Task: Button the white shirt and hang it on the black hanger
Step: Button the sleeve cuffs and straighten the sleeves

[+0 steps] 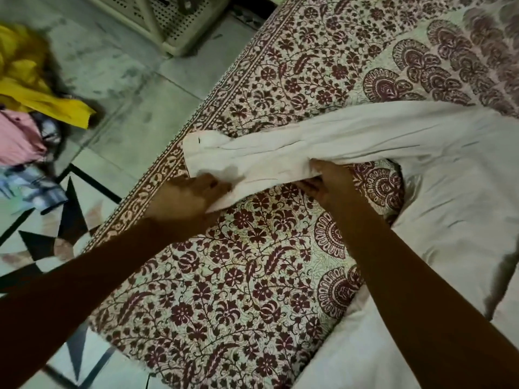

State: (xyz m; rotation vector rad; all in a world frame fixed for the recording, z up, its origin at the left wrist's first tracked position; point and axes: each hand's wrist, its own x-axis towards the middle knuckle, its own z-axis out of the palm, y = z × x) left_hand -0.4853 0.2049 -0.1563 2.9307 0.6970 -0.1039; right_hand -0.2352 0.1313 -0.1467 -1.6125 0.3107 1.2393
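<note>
Left hand, right hand pinch white shirt sleeve; lies crosswise, cuff pointing left.

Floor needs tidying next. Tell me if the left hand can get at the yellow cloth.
Probably not: the left hand grips the white shirt on the bed, and the yellow cloth lies away on the floor, though nothing blocks it.

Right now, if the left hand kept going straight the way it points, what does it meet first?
The white shirt's sleeve, which the left hand grips near the cuff; past it, probably the floral bedspread. Depth is unclear.
</note>
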